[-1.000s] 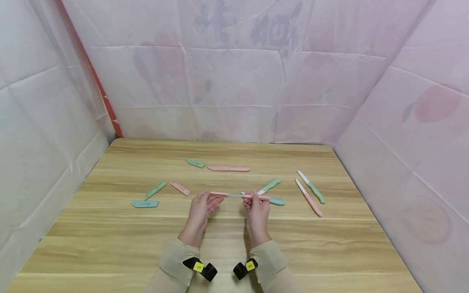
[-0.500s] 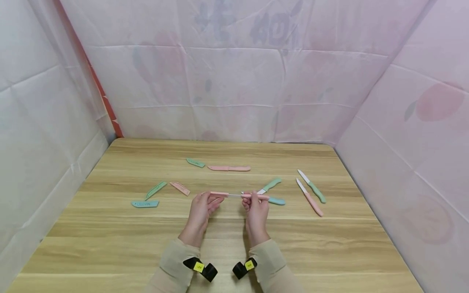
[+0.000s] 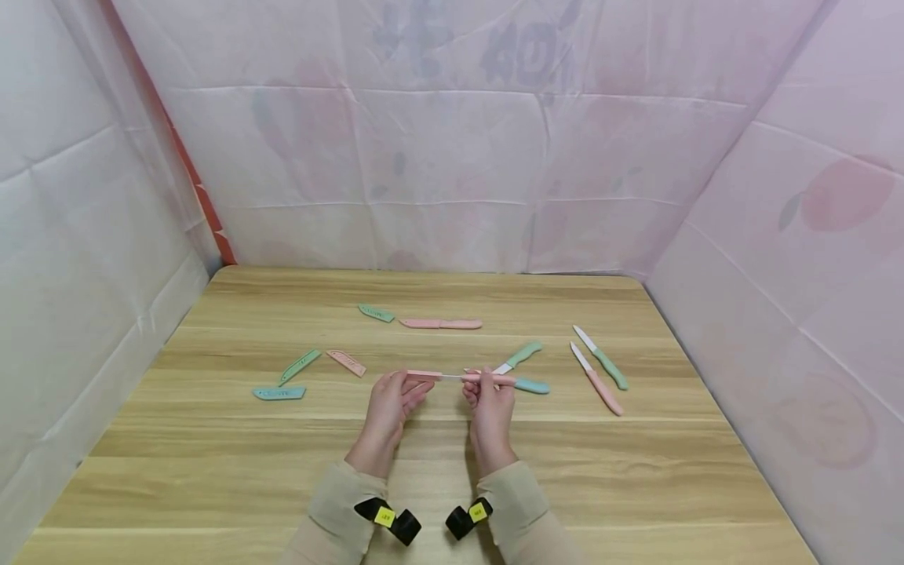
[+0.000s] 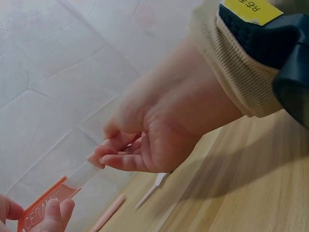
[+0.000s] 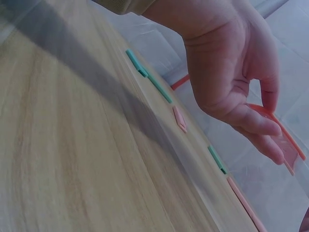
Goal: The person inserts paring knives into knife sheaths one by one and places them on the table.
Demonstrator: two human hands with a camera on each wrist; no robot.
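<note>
My left hand point(image 3: 385, 408) pinches a pink knife sheath point(image 3: 424, 376) between thumb and fingers, its mouth facing right. Raised lettering shows on that sheath point(image 4: 41, 212) in the left wrist view. In my right hand point(image 3: 492, 412) is a pink-handled paring knife point(image 3: 507, 380), held by the handle and pointing left. The tip end of its pale blade point(image 4: 83, 175) sits inside the sheath, and a short stretch stays visible between sheath and handle. Both hands are above the table. Behind the right hand lie a blue-handled knife point(image 3: 533, 387) and a green-handled knife point(image 3: 524, 355), partly hidden.
On the wooden table point(image 3: 452, 486), a green knife point(image 3: 609, 370) and a pink knife point(image 3: 603, 392) lie bare at right. A sheathed pink knife point(image 3: 441, 324) and a green sheath point(image 3: 377, 313) lie farther back. Blue point(image 3: 279, 393), green point(image 3: 300, 367) and pink point(image 3: 347, 363) sheaths lie left.
My right hand has moved slightly left with the knife, so less blade shows between handle and sheath. My left hand stays nearly still, and the things on the table have not moved.
</note>
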